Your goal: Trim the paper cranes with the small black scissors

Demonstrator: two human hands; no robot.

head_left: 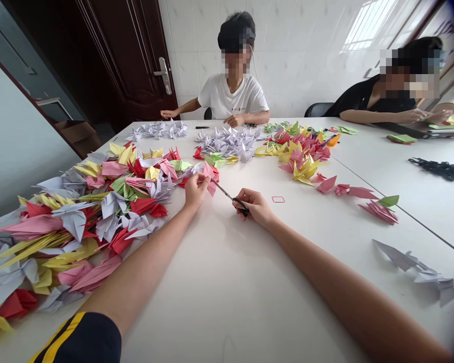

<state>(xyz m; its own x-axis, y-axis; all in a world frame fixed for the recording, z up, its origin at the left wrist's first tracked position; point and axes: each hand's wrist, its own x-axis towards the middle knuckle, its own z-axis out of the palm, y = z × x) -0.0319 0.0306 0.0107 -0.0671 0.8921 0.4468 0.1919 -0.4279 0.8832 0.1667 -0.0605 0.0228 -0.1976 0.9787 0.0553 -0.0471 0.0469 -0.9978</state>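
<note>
Between the fingers of my left hand (196,190) is a pink paper crane (211,176), held a little above the white table. My right hand (252,205) grips the black handles of a pair of scissors (224,191). Its blades point left and reach to the crane; whether they touch the paper I cannot tell. Left of my left arm spreads a large heap of folded paper cranes (109,222) in white, pink, red, yellow and green.
Across the table (227,282) sits a person in white (234,96), behind white cranes (227,142). Pink and yellow cranes (304,154) lie right of centre. Two white cranes (416,267) rest near my right arm. A black tangled bundle (439,169) and a person in black (386,98) are at right.
</note>
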